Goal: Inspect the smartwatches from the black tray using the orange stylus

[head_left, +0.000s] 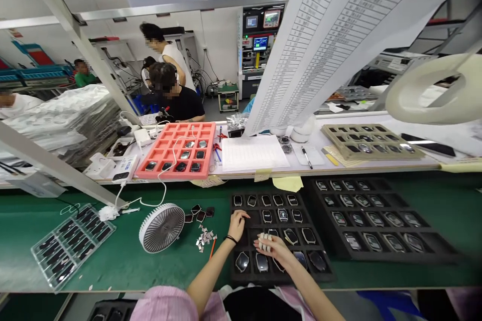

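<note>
A black foam tray (256,277) with rectangular pockets lies before me, and square watches (282,215) sit in most of its pockets. My left hand (236,225) rests over the tray's left side, its thumb stretched out away from the fingers; no object shows in it. Over the tray's middle, my right hand (274,248) is closed, with white coverings (265,242) on its fingertips. Whatever may be inside those curled fingers is hidden. Just below the right hand, a watch is partly covered by it.
A second black foam tray (404,256) of watches lies right. Left are a white fan (161,228), small white pieces (204,238) and a clear tray (37,251). A pink tray (150,174) and paper sheet (252,153) occupy the shelf; people work beyond.
</note>
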`<state>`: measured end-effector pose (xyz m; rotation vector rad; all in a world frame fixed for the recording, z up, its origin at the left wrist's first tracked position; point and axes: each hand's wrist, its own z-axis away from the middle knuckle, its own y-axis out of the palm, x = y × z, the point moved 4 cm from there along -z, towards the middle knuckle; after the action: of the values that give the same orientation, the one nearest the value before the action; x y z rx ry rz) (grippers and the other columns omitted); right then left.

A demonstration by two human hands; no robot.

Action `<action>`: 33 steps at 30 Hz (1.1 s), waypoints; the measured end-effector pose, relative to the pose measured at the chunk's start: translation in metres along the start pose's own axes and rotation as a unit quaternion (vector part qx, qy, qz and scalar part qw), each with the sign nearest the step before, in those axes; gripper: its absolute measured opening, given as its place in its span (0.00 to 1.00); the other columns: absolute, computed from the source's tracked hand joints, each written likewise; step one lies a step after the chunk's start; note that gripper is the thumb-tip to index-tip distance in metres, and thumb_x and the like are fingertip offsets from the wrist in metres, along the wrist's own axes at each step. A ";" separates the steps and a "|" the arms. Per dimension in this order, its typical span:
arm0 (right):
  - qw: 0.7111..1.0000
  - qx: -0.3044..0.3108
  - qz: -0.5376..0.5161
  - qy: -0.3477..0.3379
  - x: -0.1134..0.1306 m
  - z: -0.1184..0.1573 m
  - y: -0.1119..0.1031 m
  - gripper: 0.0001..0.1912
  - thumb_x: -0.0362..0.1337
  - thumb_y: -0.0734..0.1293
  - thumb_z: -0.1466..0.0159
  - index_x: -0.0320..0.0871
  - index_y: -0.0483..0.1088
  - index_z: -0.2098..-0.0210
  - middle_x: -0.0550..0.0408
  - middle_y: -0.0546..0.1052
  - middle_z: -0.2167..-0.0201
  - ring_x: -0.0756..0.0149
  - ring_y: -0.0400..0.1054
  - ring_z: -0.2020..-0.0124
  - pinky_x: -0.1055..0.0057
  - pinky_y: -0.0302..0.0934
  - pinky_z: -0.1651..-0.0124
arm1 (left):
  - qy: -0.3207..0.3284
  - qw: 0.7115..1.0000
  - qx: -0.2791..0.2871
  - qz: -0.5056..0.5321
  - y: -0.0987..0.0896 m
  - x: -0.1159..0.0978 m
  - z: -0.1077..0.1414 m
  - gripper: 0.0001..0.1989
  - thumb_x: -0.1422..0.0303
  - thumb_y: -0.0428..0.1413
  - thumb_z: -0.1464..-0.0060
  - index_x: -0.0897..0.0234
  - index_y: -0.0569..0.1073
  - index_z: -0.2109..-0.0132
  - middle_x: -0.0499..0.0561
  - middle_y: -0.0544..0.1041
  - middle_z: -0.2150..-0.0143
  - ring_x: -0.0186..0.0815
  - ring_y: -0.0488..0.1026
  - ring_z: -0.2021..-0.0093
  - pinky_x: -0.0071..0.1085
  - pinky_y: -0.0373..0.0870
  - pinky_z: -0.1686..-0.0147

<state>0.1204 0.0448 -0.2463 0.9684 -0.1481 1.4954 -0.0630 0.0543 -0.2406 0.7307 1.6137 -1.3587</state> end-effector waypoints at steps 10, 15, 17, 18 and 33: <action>1.000 0.029 0.005 -0.010 0.015 -0.025 0.026 0.19 0.38 0.78 0.58 0.37 0.74 0.69 0.49 0.80 0.74 0.51 0.76 0.61 0.54 0.67 0.51 | 0.023 0.995 0.068 -0.073 0.004 -0.003 -0.007 0.23 0.84 0.45 0.54 0.63 0.73 0.54 0.57 0.68 0.44 0.46 0.60 0.39 0.53 0.53 0.39; 0.999 0.040 -0.005 -0.003 0.016 -0.031 0.024 0.24 0.41 0.79 0.60 0.36 0.74 0.66 0.47 0.80 0.71 0.52 0.76 0.60 0.57 0.67 0.51 | 0.068 0.974 0.212 -0.042 -0.003 -0.019 0.013 0.37 0.84 0.52 0.62 0.60 0.66 0.42 0.56 0.63 0.36 0.44 0.60 0.36 0.46 0.55 0.37; 0.999 0.052 -0.002 0.001 0.016 -0.030 0.026 0.25 0.42 0.80 0.61 0.36 0.74 0.66 0.46 0.80 0.70 0.52 0.76 0.59 0.59 0.68 0.53 | 0.073 0.965 0.251 -0.022 -0.005 -0.025 0.019 0.38 0.82 0.56 0.62 0.61 0.65 0.40 0.57 0.68 0.39 0.42 0.67 0.41 0.39 0.63 0.41; 0.998 0.056 0.001 0.004 0.015 -0.029 0.028 0.26 0.43 0.80 0.61 0.37 0.74 0.66 0.46 0.80 0.70 0.51 0.76 0.59 0.60 0.69 0.54 | 0.071 0.963 0.258 -0.015 -0.005 -0.028 0.021 0.37 0.80 0.58 0.61 0.62 0.65 0.41 0.56 0.70 0.41 0.41 0.69 0.44 0.37 0.65 0.43; 0.975 -0.065 0.175 -0.117 0.007 -0.053 0.016 0.31 0.65 0.68 0.56 0.43 0.75 0.70 0.51 0.77 0.76 0.52 0.73 0.69 0.60 0.67 0.62 | -0.016 0.971 0.165 -0.173 -0.022 -0.007 0.035 0.24 0.74 0.65 0.63 0.61 0.72 0.54 0.55 0.74 0.51 0.49 0.70 0.51 0.44 0.63 0.49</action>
<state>0.0822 0.0792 -0.2684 1.0469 -0.6057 1.6623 -0.0699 0.0157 -0.2249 0.6317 1.5563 -1.9126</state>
